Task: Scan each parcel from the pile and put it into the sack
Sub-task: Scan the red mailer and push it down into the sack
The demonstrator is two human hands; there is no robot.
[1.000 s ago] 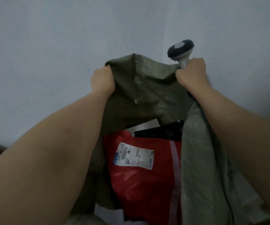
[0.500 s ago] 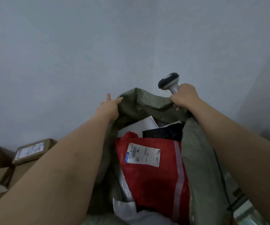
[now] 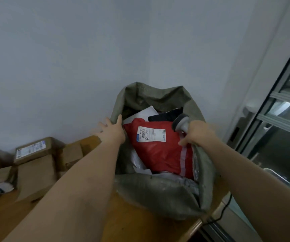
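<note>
Several boxes [image 3: 34, 152] share wooden table [image 3: 140, 220] with sack [image 3: 158, 194], seemingly cornered

The sack [image 3: 158, 194] is rough, dull green woven cloth. The red parcel [image 3: 160, 154] inside is shiny, smooth plastic with a white paper label [image 3: 151, 135]. The boxes [image 3: 34, 165] are dull brown cardboard on a smooth wooden table [image 3: 140, 226].

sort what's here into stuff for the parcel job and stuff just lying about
For the job:
sack
red parcel in the sack
scanner in the right hand
boxes on the table
left hand, open at the sack's rim

Just there:
glass door
cable
wall
</note>
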